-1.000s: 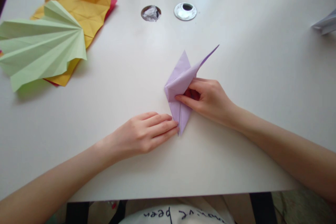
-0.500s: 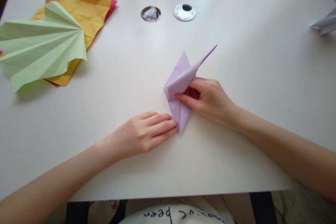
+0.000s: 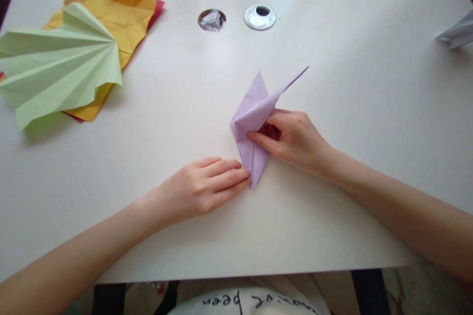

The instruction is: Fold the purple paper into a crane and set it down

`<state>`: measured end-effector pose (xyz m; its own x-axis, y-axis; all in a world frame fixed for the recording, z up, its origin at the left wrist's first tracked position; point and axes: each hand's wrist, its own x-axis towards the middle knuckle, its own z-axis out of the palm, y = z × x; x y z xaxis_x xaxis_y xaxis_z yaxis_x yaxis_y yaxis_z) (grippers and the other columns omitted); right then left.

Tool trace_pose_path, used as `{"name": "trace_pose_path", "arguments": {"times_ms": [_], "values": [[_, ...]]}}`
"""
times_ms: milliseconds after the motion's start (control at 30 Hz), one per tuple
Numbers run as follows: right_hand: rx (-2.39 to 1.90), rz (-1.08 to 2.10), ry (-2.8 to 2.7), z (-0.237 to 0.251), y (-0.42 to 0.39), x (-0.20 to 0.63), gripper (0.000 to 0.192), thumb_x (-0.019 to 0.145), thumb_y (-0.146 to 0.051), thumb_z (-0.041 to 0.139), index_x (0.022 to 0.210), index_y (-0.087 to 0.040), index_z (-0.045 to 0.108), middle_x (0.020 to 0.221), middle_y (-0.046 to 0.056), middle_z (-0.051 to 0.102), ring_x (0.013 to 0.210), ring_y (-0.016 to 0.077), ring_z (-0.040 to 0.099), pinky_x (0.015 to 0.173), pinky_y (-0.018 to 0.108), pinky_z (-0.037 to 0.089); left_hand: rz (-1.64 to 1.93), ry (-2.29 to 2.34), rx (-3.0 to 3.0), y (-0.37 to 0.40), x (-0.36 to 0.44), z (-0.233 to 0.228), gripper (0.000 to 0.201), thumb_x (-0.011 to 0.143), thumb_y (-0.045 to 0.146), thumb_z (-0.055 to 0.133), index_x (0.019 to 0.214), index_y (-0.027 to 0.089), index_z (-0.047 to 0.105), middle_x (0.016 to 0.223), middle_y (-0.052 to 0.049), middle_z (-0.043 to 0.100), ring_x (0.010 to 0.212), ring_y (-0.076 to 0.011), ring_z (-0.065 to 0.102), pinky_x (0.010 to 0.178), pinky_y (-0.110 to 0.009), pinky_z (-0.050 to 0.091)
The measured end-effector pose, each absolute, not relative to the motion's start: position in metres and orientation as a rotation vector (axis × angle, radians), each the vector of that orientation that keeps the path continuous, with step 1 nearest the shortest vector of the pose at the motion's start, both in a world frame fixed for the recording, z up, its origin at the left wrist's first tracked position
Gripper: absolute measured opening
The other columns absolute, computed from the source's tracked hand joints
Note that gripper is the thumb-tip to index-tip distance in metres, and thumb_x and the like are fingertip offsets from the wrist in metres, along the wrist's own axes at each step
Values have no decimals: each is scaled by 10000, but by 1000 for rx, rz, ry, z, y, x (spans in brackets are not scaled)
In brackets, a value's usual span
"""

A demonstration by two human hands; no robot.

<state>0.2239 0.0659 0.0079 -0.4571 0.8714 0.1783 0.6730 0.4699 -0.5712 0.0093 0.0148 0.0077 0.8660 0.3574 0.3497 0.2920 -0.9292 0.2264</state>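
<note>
Fingers of the right hand point(image 3: 297, 140) are closed in a pinch on the raised flap point(image 3: 258, 108) of a lilac origami form point(image 3: 260, 162), thumb on top, the other fingertips hidden behind it; those of the left hand point(image 3: 201, 189) lie flat and close together, tips on the form's near point, the thumb out of sight; the form rests on the white desk point(image 3: 221, 251), about midway between the side edges and well in from the front edge, its flap slanting toward the far right corner; the step in hand looks like shaping that flap over a steadied base; the next move seems to call for firm left-hand pressure and a light, exact pinch, so the layers neither slip nor crumple.

Farther from the front edge sit two round cable grommets point(image 3: 259, 17); toward the left edge, pleated pale green paper point(image 3: 70, 61) overlaps a creased yellow sheet point(image 3: 114, 15), with red paper point(image 3: 155, 15) beneath; by the right edge, white folded paper point(image 3: 458, 33) is partly out of view.
</note>
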Motion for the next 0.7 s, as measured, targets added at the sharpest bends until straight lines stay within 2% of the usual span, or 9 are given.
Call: {"name": "trace_pose_path", "arguments": {"times_ms": [400,700], "values": [[-1308,593,-2293,7,66,224,233,733,-204,597,562,-162,445,561,-23,491,485,71,403,486,213,298,537,533,2905,15,10,9,266,911,106,399,1123,99,560,1120,-72,650,1051,-177,577,846,-306,495],[-1326,616,-2282,8,66,224,201,731,-223,590,580,-165,472,570,-11,517,482,82,410,486,223,297,499,860,2890,24,9,10,316,850,141,494,1161,133,553,1187,-73,617,1114,-206,545,910,-340,458]]}}
